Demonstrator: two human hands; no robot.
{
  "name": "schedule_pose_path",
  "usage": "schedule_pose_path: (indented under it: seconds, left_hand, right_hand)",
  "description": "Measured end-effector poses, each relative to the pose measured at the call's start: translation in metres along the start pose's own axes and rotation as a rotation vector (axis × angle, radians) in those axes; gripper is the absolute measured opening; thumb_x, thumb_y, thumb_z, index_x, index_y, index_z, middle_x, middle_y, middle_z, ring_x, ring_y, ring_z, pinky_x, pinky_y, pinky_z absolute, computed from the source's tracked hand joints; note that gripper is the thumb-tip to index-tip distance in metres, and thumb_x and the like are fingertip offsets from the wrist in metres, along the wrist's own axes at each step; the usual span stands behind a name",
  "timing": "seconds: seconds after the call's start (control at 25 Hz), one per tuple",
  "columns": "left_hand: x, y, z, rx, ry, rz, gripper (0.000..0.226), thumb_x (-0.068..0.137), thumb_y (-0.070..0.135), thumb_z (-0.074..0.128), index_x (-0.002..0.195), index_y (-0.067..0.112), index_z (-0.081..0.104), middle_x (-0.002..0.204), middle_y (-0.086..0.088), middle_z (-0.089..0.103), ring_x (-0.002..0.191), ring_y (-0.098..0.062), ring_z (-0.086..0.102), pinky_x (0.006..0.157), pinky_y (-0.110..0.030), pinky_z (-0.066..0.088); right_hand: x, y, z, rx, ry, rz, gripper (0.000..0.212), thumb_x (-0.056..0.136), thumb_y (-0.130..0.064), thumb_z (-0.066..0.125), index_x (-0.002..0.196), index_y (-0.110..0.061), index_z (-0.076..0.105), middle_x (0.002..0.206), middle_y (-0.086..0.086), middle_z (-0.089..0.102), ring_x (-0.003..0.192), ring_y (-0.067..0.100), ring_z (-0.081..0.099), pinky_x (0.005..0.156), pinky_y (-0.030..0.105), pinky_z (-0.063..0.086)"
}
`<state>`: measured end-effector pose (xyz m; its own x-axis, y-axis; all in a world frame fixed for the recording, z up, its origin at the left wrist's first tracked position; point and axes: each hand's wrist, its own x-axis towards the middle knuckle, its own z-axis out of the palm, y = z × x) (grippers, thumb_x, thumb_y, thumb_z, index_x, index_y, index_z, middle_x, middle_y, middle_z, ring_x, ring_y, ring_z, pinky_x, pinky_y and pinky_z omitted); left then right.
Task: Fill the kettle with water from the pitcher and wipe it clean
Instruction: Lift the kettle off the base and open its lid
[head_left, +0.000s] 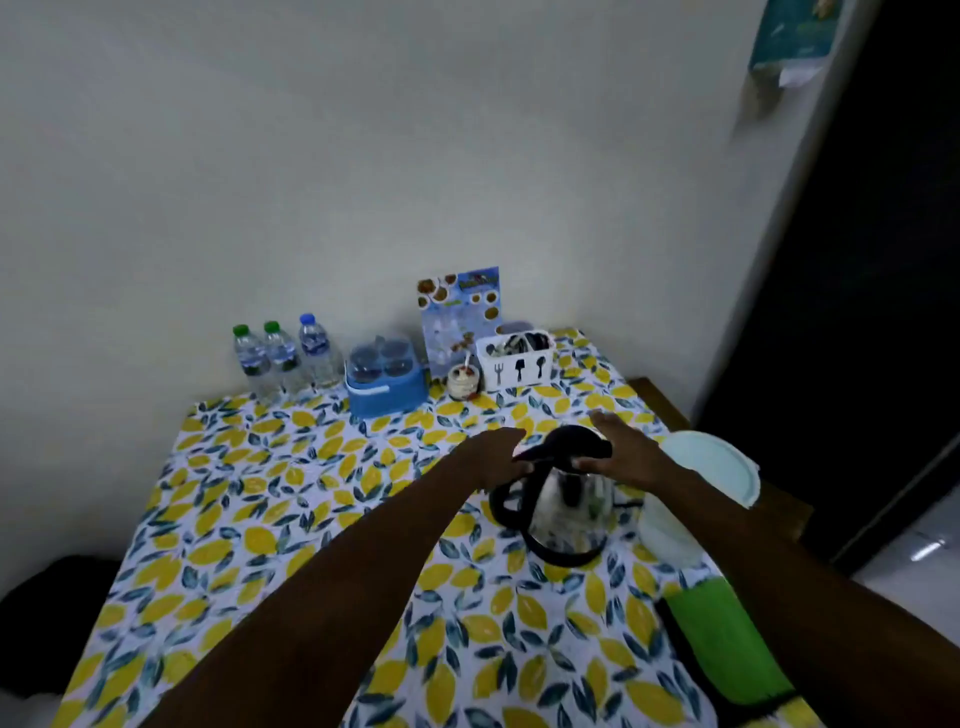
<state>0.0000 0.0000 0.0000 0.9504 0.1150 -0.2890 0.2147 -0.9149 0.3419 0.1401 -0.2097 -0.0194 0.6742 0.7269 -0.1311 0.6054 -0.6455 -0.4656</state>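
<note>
A steel kettle (566, 514) with a black base and handle stands on the lemon-print tablecloth, right of centre. Its black lid (566, 441) is tilted on top. My left hand (493, 457) grips the lid's left end, thumb below and fingers above. My right hand (623, 452) rests against the lid's right side with fingers stretched out. A pale plastic pitcher (670, 530) with a round whitish lid stands just right of the kettle, partly behind my right forearm. A green cloth (727, 639) lies near the table's right front edge.
Along the wall stand three water bottles (283, 358), a blue container (384, 384), a small jar (462, 379), a white cutlery holder (514, 364) and an upright menu card (460, 312). A dark doorway is at the right. The table (291, 519) ends just past the pitcher.
</note>
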Motion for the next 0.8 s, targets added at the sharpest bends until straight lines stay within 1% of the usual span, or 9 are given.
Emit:
schedule_pose_path:
  seconds: [0.08,0.16,0.24,0.32,0.4,0.52,0.64,0.72,0.8]
  left_hand:
    - [0.003,0.004,0.013,-0.062,-0.016,-0.004,0.067,0.096,0.039,0.053,0.149,0.01,0.025,0.154,-0.013,0.033,0.139,-0.03,0.035,0.11,-0.04,0.031]
    - [0.004,0.005,0.031,-0.144,0.045,-0.049,0.052,0.094,0.03,0.057,0.138,0.008,0.038,0.136,-0.016,0.051,0.121,-0.033,0.051,0.093,-0.038,0.041]
    - [0.005,0.004,0.04,-0.229,0.128,-0.114,0.032,0.094,0.022,0.055,0.123,0.01,0.047,0.117,-0.015,0.057,0.104,-0.032,0.057,0.079,-0.035,0.04]
    - [0.004,0.007,0.043,-0.301,0.204,-0.144,0.02,0.094,0.017,0.051,0.114,0.013,0.05,0.109,-0.013,0.059,0.096,-0.028,0.057,0.077,-0.034,0.039]
    - [-0.002,0.011,0.048,-0.361,0.247,-0.135,0.022,0.094,0.011,0.048,0.116,0.01,0.052,0.113,-0.017,0.059,0.099,-0.028,0.056,0.08,-0.034,0.038]
    - [-0.02,0.019,0.044,-0.434,0.327,-0.13,0.033,0.098,0.008,0.047,0.13,0.001,0.047,0.13,-0.021,0.053,0.118,-0.031,0.052,0.088,-0.031,0.036]
    - [-0.042,0.011,0.038,-0.439,0.411,-0.115,0.034,0.099,0.013,0.049,0.131,0.003,0.048,0.128,-0.021,0.056,0.117,-0.033,0.054,0.078,-0.024,0.033]
    - [-0.065,-0.001,0.037,-0.417,0.457,-0.123,0.036,0.098,0.013,0.05,0.134,0.006,0.046,0.13,-0.017,0.056,0.116,-0.031,0.055,0.073,-0.009,0.034]
    - [-0.093,-0.016,0.042,-0.423,0.475,-0.163,0.039,0.099,0.01,0.05,0.137,0.007,0.044,0.134,-0.015,0.054,0.117,-0.025,0.055,0.075,0.005,0.03]
  right_hand:
    - [-0.005,0.005,0.008,0.035,0.001,-0.019,0.099,0.078,-0.053,0.07,0.151,-0.014,0.017,0.159,0.009,0.02,0.146,0.025,0.019,0.114,0.038,0.024]
    - [-0.011,0.008,0.024,0.112,0.04,-0.021,0.103,0.074,-0.044,0.077,0.151,-0.013,0.016,0.157,0.011,0.025,0.143,0.025,0.026,0.11,0.034,0.026]
    - [-0.013,0.009,0.032,0.187,0.098,-0.001,0.104,0.071,-0.035,0.083,0.15,-0.011,0.02,0.155,0.013,0.03,0.141,0.027,0.029,0.107,0.032,0.027]
    - [-0.011,0.012,0.031,0.256,0.154,-0.003,0.102,0.067,-0.03,0.086,0.148,-0.01,0.027,0.151,0.013,0.037,0.137,0.028,0.036,0.104,0.029,0.029]
    - [-0.012,0.012,0.028,0.296,0.178,-0.02,0.095,0.068,-0.026,0.085,0.146,-0.01,0.032,0.148,0.011,0.041,0.134,0.027,0.041,0.101,0.026,0.03]
    - [-0.014,0.003,0.019,0.33,0.196,-0.109,0.084,0.072,-0.023,0.083,0.142,-0.012,0.039,0.143,0.008,0.047,0.13,0.023,0.044,0.099,0.023,0.03]
    - [-0.016,-0.013,0.018,0.305,0.224,-0.198,0.088,0.07,-0.038,0.083,0.143,-0.017,0.038,0.145,0.005,0.045,0.132,0.021,0.041,0.109,0.034,0.032]
    - [-0.02,-0.026,0.027,0.253,0.201,-0.245,0.093,0.069,-0.041,0.082,0.145,-0.018,0.034,0.15,0.006,0.04,0.136,0.022,0.037,0.113,0.037,0.028]
    - [-0.029,-0.045,0.038,0.237,0.164,-0.302,0.096,0.069,-0.035,0.083,0.147,-0.015,0.031,0.152,0.008,0.036,0.138,0.022,0.034,0.112,0.029,0.025]
